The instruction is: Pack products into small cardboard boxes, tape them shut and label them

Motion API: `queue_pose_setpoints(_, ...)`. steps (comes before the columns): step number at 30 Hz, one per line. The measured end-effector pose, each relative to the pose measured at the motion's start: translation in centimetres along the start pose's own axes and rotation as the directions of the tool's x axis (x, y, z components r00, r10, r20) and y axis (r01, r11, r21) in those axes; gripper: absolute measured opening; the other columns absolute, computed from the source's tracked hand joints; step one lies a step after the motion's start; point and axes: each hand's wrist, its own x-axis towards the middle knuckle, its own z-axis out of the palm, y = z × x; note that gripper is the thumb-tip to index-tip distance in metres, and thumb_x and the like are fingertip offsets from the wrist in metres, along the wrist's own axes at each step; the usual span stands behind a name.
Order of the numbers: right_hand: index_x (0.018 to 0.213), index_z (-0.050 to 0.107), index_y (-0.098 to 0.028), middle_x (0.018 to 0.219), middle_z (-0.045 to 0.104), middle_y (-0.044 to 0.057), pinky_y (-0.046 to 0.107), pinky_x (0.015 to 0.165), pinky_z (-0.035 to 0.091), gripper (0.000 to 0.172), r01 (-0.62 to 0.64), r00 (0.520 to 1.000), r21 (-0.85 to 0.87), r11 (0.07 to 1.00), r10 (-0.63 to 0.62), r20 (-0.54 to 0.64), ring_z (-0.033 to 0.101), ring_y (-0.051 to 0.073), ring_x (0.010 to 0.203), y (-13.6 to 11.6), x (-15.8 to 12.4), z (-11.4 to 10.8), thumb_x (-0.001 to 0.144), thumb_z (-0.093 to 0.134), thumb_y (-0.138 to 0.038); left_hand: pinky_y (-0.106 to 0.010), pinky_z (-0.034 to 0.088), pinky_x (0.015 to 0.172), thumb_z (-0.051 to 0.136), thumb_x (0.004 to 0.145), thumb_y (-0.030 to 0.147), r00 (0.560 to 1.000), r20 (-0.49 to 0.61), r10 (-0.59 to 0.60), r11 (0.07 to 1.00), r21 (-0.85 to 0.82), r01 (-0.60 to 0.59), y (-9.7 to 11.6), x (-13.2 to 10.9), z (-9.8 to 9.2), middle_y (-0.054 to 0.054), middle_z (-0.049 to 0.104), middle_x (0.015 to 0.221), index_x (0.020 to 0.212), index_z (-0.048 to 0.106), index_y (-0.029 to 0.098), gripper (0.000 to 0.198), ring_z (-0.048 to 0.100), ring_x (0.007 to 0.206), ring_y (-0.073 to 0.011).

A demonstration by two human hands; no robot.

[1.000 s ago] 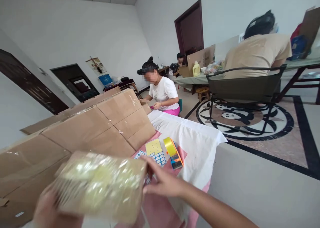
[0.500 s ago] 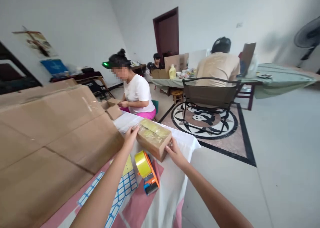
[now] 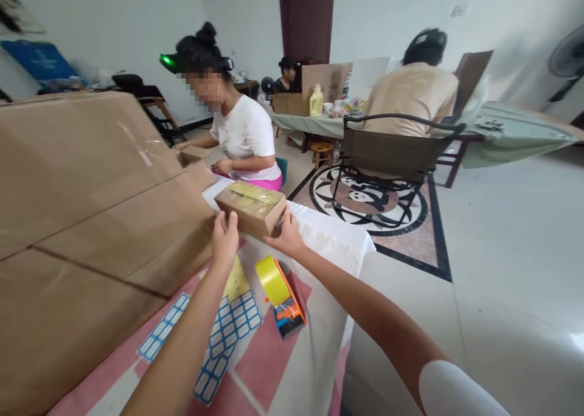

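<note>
A small cardboard box (image 3: 249,212), with shiny tape across its top, sits near the far end of the cloth-covered table. My right hand (image 3: 286,233) grips its right end, thumb on the front side and fingers round the corner. My left hand (image 3: 225,236) is at the front left of the box, thumb and fingers raised and apart; whether it touches the cardboard is unclear. Nearer to me lies an orange tape dispenser (image 3: 292,318) with a yellow tape roll (image 3: 270,280). Sheets of blue-edged labels (image 3: 246,314) lie under and beside my left forearm.
Large cardboard boxes (image 3: 82,191) fill the left side. Across the table end, a person in a white shirt (image 3: 246,130) handles an open carton (image 3: 194,157). Another person (image 3: 406,97) sits in a folding chair (image 3: 392,151) at a green-covered table (image 3: 520,139).
The box has shifted left and farther away with my right hand on it. My left hand has come off its left end to the front. The view has turned and moved closer.
</note>
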Motion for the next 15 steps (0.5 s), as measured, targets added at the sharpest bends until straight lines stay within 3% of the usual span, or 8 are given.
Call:
queue_pose_setpoints(2,0.160,-0.009,-0.007,0.161,0.019,0.028,0.048,0.116,0.038,0.140,0.026,0.998,-0.050,0.998,-0.023,0.056,0.030,0.035,0.149,-1.1,2.2,1.3,0.064,0.088,-0.038,-0.038,0.045,0.112,0.056,0.090,0.052,1.000,0.011,-0.007,1.000,0.005,0.007,-0.8,-4.7,-4.1,-0.013,0.060,0.144,0.131,0.060,0.019,0.052,0.056,0.134,-0.0265)
queue_pose_setpoints(4,0.159,0.005,-0.002,0.162,0.022,0.030,0.046,0.114,0.041,0.132,0.053,0.993,-0.086,0.995,-0.043,0.106,0.031,0.035,0.149,-2.1,3.4,1.9,0.063,0.089,-0.032,-0.044,0.050,0.107,0.062,0.084,0.053,0.999,0.000,-0.046,0.998,0.039,0.046,-2.3,-10.2,-10.7,-0.010,0.069,0.130,0.118,0.068,0.024,0.045,0.063,0.124,-0.0303)
queue_pose_setpoints(6,0.154,0.026,-0.002,0.156,0.037,0.027,0.044,0.111,0.044,0.107,0.075,0.991,-0.108,0.991,-0.062,0.122,0.040,0.034,0.145,-3.1,3.4,2.0,0.068,0.084,-0.026,-0.049,0.055,0.098,0.069,0.074,0.058,0.992,-0.042,-0.119,0.981,0.150,0.125,-4.4,-15.3,-19.4,-0.007,0.076,0.112,0.095,0.073,0.028,0.036,0.069,0.108,-0.0336)
queue_pose_setpoints(8,0.139,0.051,-0.006,0.142,0.056,0.022,0.043,0.107,0.046,0.071,0.101,0.989,-0.145,0.984,-0.083,0.124,0.053,0.031,0.133,-4.3,2.1,1.6,0.075,0.075,-0.021,-0.049,0.059,0.085,0.066,0.073,0.061,0.969,-0.189,-0.161,0.940,0.269,0.209,-6.5,-18.8,-29.1,-0.001,0.078,0.098,0.084,0.071,0.034,0.030,0.073,0.089,-0.0323)
queue_pose_setpoints(9,0.127,0.061,-0.007,0.131,0.064,0.020,0.043,0.104,0.047,0.051,0.115,0.987,-0.165,0.980,-0.094,0.131,0.059,0.031,0.125,-5.1,1.1,1.3,0.078,0.071,-0.020,-0.050,0.059,0.082,0.063,0.074,0.062,0.947,-0.278,-0.162,0.902,0.348,0.257,-7.3,-20.0,-33.9,0.003,0.077,0.091,0.082,0.070,0.037,0.027,0.072,0.082,-0.0313)
queue_pose_setpoints(11,0.098,0.071,-0.010,0.104,0.074,0.015,0.040,0.095,0.051,0.021,0.159,0.977,-0.195,0.968,-0.125,0.174,0.068,0.028,0.103,-6.8,-1.1,0.5,0.082,0.063,-0.020,-0.049,0.058,0.079,0.057,0.077,0.063,0.845,-0.525,-0.098,0.779,0.488,0.394,-8.2,-21.2,-42.5,0.006,0.070,0.066,0.077,0.064,0.038,0.026,0.069,0.068,-0.0283)
queue_pose_setpoints(13,0.082,0.070,-0.012,0.089,0.075,0.014,0.036,0.086,0.051,0.019,0.225,0.958,-0.207,0.952,-0.178,0.223,0.070,0.024,0.089,-8.5,-2.9,-0.4,0.086,0.056,-0.025,-0.046,0.060,0.077,0.050,0.082,0.057,0.806,-0.591,-0.010,0.798,0.481,0.362,-8.1,-21.1,-49.5,0.005,0.073,0.078,0.095,0.061,0.036,0.027,0.069,0.067,-0.0245)
queue_pose_setpoints(15,0.080,0.070,-0.015,0.088,0.074,0.015,0.038,0.081,0.050,0.024,0.289,0.940,-0.213,0.933,-0.235,0.247,0.070,0.025,0.083,-9.6,-3.9,-0.8,0.087,0.054,-0.033,-0.049,0.061,0.078,0.045,0.082,0.049,0.766,-0.639,0.073,0.756,0.536,0.376,-7.6,-19.8,-54.9,-0.003,0.076,0.100,0.107,0.058,0.028,0.035,0.071,0.077,-0.0258)
